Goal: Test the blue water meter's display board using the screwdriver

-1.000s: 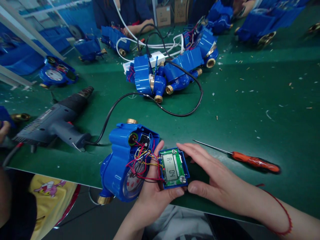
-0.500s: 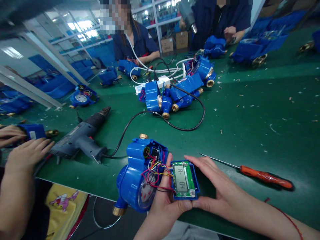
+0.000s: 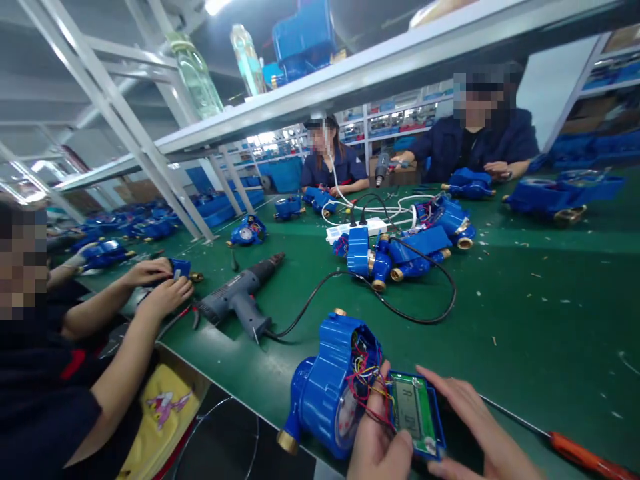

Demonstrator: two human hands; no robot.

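Observation:
A blue water meter body (image 3: 325, 390) lies at the near edge of the green table (image 3: 525, 333), its cover off and coloured wires (image 3: 367, 387) spilling out. The wires run to a green display board in a blue frame (image 3: 416, 415). My left hand (image 3: 377, 443) holds that board from the left and below, thumb up along its edge by the wires. Along the board's right side rests my right hand (image 3: 475, 427), fingers reaching its top corner. Both hands are cut off by the bottom of the view.
An orange-handled screwdriver (image 3: 590, 459) lies to the right. A grey electric drill (image 3: 240, 297) with a black cord (image 3: 430, 313) lies to the left. Several blue meters (image 3: 400, 253) are heaped mid-table by a white power strip (image 3: 355, 230). Co-workers sit at left and across.
The view has tilted upward, so the meter and my hands dropped to the bottom edge and co-workers and overhead shelf came into sight. My grip on the display board is unchanged.

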